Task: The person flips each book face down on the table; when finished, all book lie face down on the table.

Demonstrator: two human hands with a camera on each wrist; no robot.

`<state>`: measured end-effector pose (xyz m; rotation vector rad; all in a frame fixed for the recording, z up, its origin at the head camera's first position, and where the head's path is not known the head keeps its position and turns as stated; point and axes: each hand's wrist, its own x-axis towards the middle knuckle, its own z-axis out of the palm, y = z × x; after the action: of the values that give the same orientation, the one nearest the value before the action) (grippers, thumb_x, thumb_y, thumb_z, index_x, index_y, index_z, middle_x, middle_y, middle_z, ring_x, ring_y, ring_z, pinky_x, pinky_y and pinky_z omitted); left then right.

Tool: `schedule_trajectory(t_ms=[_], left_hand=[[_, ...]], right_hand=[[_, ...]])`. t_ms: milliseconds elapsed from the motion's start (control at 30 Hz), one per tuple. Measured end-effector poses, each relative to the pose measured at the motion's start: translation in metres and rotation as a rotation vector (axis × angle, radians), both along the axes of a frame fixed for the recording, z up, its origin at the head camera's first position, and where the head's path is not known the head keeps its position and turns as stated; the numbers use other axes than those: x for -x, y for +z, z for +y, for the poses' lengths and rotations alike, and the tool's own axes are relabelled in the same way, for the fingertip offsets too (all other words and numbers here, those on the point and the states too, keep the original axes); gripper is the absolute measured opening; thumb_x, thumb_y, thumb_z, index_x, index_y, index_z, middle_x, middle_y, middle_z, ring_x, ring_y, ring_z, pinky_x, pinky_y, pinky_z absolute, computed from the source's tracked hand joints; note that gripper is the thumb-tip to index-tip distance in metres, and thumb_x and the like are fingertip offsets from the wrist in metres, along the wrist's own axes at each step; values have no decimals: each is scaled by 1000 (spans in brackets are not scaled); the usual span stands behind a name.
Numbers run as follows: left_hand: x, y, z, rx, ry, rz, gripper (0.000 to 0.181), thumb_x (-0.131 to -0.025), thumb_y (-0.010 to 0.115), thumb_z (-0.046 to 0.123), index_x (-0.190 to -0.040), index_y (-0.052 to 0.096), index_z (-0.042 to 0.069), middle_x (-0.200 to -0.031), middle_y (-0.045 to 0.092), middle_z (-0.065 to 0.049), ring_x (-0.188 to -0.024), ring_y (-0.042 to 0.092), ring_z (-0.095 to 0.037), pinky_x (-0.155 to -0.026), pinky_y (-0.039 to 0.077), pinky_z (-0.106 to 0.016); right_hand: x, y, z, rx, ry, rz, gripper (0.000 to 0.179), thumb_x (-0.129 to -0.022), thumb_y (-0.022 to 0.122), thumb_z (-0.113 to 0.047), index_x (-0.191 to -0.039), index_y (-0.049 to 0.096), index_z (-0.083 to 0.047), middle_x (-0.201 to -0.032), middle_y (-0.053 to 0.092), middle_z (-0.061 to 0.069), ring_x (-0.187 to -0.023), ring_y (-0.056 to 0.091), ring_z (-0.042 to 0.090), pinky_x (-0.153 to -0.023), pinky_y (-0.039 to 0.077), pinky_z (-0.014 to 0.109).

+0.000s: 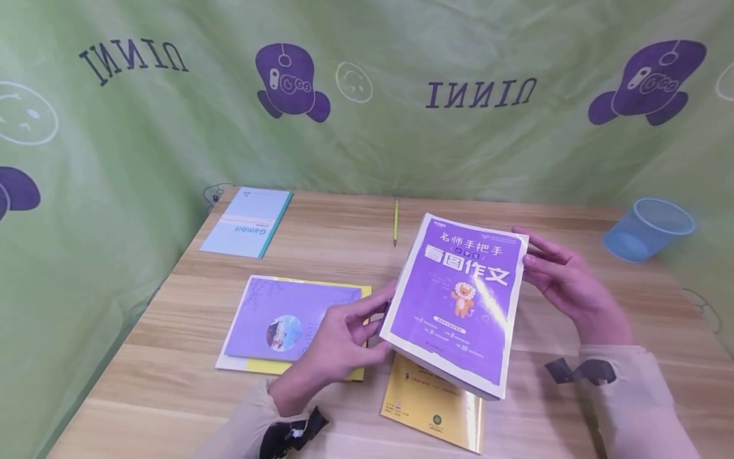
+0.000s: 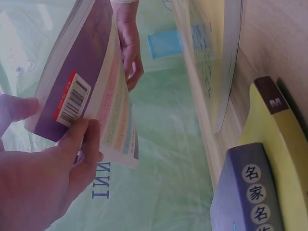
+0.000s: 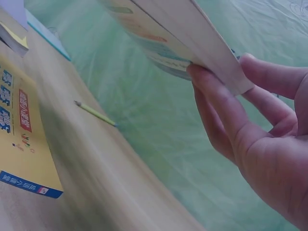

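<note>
Purple book (image 1: 453, 309), tilted, between both hands (image 1: 344, 335) (image 1: 576, 290)

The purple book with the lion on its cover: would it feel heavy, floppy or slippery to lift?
The purple lion book probably has some heft, since its edge looks thick. It's likely fairly stiff: its front looks nearly flat between the left hand and right hand. Its cover may be slippery, as it shows a bright, glossy streak.

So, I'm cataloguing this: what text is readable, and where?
"名师手把手": held book
"小学生": held book
"看图作文": held book
"名家名": purple spine
"M": yellow book
"Gambit": notebook
"INNIU", left to right: curtain
Orange book, other print: too small or blurred.
</note>
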<state>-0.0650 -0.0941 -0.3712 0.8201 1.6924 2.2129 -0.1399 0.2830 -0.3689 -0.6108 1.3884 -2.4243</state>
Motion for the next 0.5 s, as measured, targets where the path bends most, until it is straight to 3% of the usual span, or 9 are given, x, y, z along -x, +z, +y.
schedule_trajectory(t_ms=[233,500], left_hand=[[0,-1,0,-29,2,44,71,-75,60,-21,-141,36,-24,-156,32,-35,-144,41,-33,-111,46,-33],[0,-1,-2,-35,21,35,70,-75,61,-19,-140,36,-25,-155,31,-36,-145,37,-38,-111,44,-34]], right_hand=[[-1,2,1,25,-1,-3,51,-102,32,15,-143,55,-4,-132,67,12,-115,69,23,-98,57,30],[-1,1,2,26,15,45,51,-102,29,15,-149,46,0,-132,66,13,-116,69,23,-98,57,30]])
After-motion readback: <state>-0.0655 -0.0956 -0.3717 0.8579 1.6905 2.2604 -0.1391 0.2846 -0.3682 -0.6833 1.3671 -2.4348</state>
